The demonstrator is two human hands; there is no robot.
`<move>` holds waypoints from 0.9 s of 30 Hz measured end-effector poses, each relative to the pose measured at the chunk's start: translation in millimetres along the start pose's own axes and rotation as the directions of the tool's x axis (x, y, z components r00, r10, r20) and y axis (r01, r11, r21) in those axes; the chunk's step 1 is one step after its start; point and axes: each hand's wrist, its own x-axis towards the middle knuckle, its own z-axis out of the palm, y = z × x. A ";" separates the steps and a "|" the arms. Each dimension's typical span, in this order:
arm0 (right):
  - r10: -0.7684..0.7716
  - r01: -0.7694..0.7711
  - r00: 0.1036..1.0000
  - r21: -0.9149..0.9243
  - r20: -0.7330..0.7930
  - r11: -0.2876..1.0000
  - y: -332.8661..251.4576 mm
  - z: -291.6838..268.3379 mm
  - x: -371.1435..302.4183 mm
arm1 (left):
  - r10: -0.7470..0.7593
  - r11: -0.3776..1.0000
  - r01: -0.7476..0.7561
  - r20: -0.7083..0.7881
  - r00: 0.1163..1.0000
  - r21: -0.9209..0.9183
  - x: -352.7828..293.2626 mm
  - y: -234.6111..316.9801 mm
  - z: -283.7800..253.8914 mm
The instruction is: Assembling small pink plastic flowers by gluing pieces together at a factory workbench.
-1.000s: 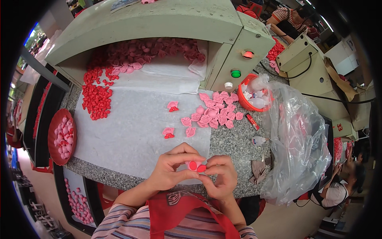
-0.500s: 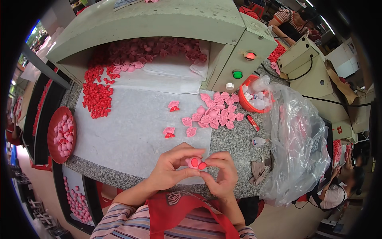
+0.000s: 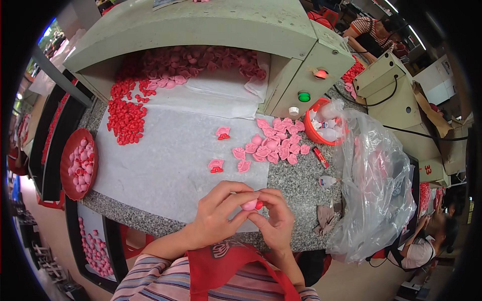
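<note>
Close to the front edge of the worktop, my left hand (image 3: 217, 209) pinches a small rounded pink plastic piece (image 3: 248, 205). My right hand (image 3: 274, 218) is closed on a small red piece (image 3: 259, 204) at the right side of the pink one; the two touch. Fingers cover much of both. Beyond my hands, two pink leaf-shaped pieces with red parts, one nearer (image 3: 216, 166) and one farther (image 3: 223, 132), lie on the white paper sheet (image 3: 165, 160). To their right is a loose group of pink pieces (image 3: 281, 140).
A pale green machine (image 3: 201, 30) holds red and pink pieces in its opening. Small red pieces (image 3: 125, 120) lie at left, near a red bowl (image 3: 64, 168) of pink pieces. An orange basket (image 3: 311, 131) with small bottles, a red tube (image 3: 321, 157) and clear plastic bag (image 3: 371, 190) are at right.
The pink piece has been turned between my fingers: its red round faces showed before, and now its smooth pink side does. The view has shifted slightly.
</note>
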 end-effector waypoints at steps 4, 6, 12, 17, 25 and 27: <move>0.146 -0.157 0.988 0.337 0.057 0.928 3.5 3.7 -3.9 | -0.052 0.997 0.053 0.016 0.999 -0.062 1.6 1.3 -4.8; 0.190 -0.209 0.978 0.431 0.088 0.878 6.0 2.8 -6.7 | -0.157 0.964 0.178 0.120 0.980 -0.195 2.1 1.1 -9.8; 0.353 -0.413 0.910 0.514 0.216 0.752 17.4 -0.5 -8.5 | -0.249 0.914 0.282 0.146 0.957 -0.292 -3.3 -1.0 -11.3; 0.279 -0.333 0.941 0.653 0.190 0.680 5.5 8.5 -2.2 | -0.218 0.944 0.220 0.036 0.975 -0.247 -3.7 0.1 -5.4; 0.240 -0.319 0.947 0.724 0.215 0.611 33.2 7.6 -5.2 | -0.122 0.982 0.124 0.019 0.992 -0.140 -5.6 -4.6 -5.5; 0.196 -0.321 0.947 0.721 0.255 0.614 35.7 13.2 -3.7 | -0.208 0.949 0.221 0.081 0.975 -0.225 -10.4 -9.0 -11.4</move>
